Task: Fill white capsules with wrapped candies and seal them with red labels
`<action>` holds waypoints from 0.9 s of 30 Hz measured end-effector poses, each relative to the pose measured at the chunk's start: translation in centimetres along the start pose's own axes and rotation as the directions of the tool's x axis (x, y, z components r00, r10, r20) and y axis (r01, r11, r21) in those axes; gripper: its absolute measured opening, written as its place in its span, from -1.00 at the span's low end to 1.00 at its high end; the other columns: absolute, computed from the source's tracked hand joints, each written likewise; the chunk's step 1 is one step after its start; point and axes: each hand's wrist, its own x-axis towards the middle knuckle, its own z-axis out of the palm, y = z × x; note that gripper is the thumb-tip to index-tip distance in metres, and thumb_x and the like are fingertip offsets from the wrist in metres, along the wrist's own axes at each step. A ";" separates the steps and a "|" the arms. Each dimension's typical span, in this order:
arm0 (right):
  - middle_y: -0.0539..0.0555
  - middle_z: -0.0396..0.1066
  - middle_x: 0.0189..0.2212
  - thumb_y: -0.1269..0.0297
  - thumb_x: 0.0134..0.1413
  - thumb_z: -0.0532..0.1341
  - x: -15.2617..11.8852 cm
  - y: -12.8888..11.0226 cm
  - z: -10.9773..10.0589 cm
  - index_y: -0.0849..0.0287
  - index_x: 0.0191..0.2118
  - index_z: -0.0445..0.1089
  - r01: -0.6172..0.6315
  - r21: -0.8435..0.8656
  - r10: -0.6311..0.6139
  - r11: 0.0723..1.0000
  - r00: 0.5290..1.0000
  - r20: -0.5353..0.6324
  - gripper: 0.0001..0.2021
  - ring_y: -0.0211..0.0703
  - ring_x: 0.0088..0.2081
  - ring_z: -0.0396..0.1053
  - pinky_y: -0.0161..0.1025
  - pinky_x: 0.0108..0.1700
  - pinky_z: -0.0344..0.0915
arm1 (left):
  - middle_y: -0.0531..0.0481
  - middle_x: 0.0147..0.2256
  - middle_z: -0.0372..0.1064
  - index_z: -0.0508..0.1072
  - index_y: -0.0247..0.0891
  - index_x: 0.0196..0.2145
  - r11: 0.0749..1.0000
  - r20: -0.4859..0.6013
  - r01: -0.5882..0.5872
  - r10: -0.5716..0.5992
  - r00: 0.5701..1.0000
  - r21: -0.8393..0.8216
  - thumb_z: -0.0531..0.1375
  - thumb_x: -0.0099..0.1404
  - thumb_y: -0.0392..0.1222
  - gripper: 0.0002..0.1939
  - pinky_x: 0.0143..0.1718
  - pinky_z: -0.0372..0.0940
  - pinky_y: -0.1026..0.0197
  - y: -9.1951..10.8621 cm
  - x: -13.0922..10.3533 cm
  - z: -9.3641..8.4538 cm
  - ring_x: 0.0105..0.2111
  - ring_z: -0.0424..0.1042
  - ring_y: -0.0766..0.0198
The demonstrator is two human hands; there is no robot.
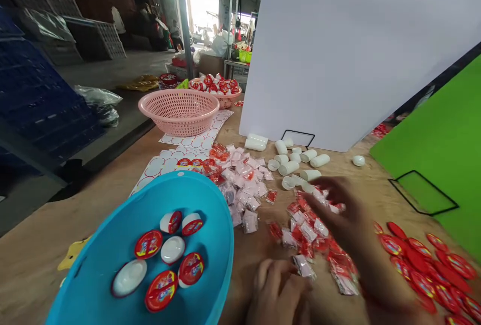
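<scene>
My left hand (278,292) rests low on the table with its fingers curled; what they hold, if anything, is hidden. Just beyond its fingertips lies a small clear packet (303,267). My right hand (343,210), smeared by motion, is over the packets with thumb and fingers apart, near the white plastic cups (288,167). Beneath and beside it spreads a heap of red and pink packets (308,230). Another heap of pink packets (242,180) lies farther left. Round red printed lids (421,265) are piled at the right.
A blue basin (210,225) at the left contains several white capsules with red printed lids (161,290). Behind it stand a pink basket (178,127) and sheets of round stickers (158,167). A white board (319,54) and a green board (447,154) rise at the back and right.
</scene>
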 end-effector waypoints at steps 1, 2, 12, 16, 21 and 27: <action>0.07 0.43 -0.28 0.09 0.09 0.25 1.5 0.3 -0.1 0.17 -0.22 0.61 -0.048 -0.167 0.037 0.985 0.997 -0.064 -0.71 -0.13 -0.18 0.39 -0.20 -0.07 0.40 | -0.03 -0.10 0.44 0.51 -0.05 -0.16 1.000 -0.012 -0.008 0.007 1.000 -0.018 0.24 0.08 -0.46 -0.60 -0.04 0.35 0.12 0.0 0.0 0.0 -0.06 0.38 0.12; 0.15 0.44 -0.21 0.15 0.06 0.31 2.7 0.8 0.2 0.21 -0.12 0.60 -0.140 -0.340 0.094 0.930 0.985 -0.146 -0.68 -0.05 -0.10 0.38 -0.13 -0.01 0.36 | -0.04 -0.10 0.43 0.50 -0.07 -0.14 0.999 -0.019 -0.017 0.016 1.000 -0.039 0.23 0.09 -0.46 -0.59 -0.03 0.35 0.11 0.0 0.0 -0.1 -0.06 0.38 0.11; 0.18 0.39 -0.16 0.25 0.26 0.22 2.5 1.4 1.1 0.13 -0.17 0.56 -0.205 -0.583 0.174 0.786 0.979 -0.109 -0.83 0.07 -0.06 0.32 -0.03 -0.04 0.24 | -0.16 0.10 0.35 0.36 -0.10 0.13 0.892 -0.028 0.198 -0.228 0.973 -0.406 0.15 0.37 -0.24 -0.62 0.14 0.30 -0.01 0.4 0.1 -1.1 0.10 0.36 0.06; 0.09 0.41 -0.26 0.24 0.32 0.19 -3.2 -2.6 -0.2 0.13 -0.26 0.48 0.098 -0.088 -0.058 0.991 0.924 0.377 -0.84 -0.14 -0.21 0.36 -0.21 -0.15 0.29 | -0.17 0.25 0.25 0.19 -0.06 0.29 0.547 0.096 0.317 -0.393 0.915 -0.775 0.17 0.42 -0.01 -0.47 0.22 0.25 0.03 0.7 0.9 -2.0 0.20 0.33 0.07; 0.06 0.45 -0.29 0.12 0.33 0.19 -7.5 -3.0 0.5 0.09 -0.19 0.45 -0.019 0.103 -0.025 0.994 0.914 0.405 -0.82 -0.16 -0.27 0.39 -0.24 -0.22 0.32 | -0.14 0.12 0.40 0.35 -0.10 0.16 0.326 0.213 0.390 -0.464 0.860 -0.861 0.24 0.37 0.04 -0.54 0.21 0.27 0.04 0.9 0.1 -2.6 0.12 0.41 0.08; 0.22 0.47 -0.15 0.11 0.22 0.29 -4.4 -0.2 4.2 0.16 -0.20 0.54 -0.125 -0.484 0.105 0.866 0.992 -0.070 -0.78 0.12 -0.07 0.36 0.00 -0.02 0.26 | -0.12 0.17 0.37 0.37 -0.08 0.21 0.304 0.213 0.459 -0.591 0.778 -0.835 0.33 0.27 0.07 -0.41 0.23 0.28 0.05 1.9 -4.2 -2.3 0.09 0.46 0.07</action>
